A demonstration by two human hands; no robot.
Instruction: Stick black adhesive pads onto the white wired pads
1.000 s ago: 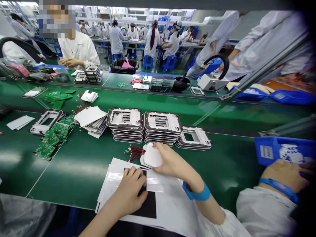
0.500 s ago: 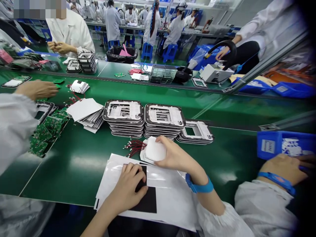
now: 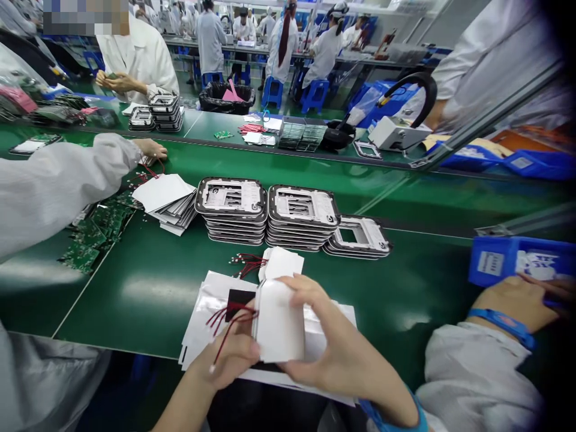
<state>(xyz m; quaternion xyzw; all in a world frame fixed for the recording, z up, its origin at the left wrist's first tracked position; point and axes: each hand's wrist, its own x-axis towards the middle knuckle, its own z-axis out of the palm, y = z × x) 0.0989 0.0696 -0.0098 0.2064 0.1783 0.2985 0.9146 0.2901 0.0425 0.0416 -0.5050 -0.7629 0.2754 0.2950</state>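
Between my two hands is a small stack of thin white backlight panels, held tilted above the white sheets, with red and black wires hanging from its left side. My left hand grips the wired edge. On the other side, my right hand, with a blue wristband, has its fingers and thumb wrapped round the right edge. Just beyond lies another pile of the same panels, its wires toward the left. Under my hands are large white sheets bearing a black patch.
Stacked device frames stand behind, with a lower stack to their right. Left are loose white panels and green circuit boards. A co-worker's sleeve reaches across there. Another co-worker's hand is beside a blue bin at right.
My right hand has lifted some panels off the pile and brought them nearer. My left hand has left the black patch and joined the grip. The left co-worker's arm has reached further right.
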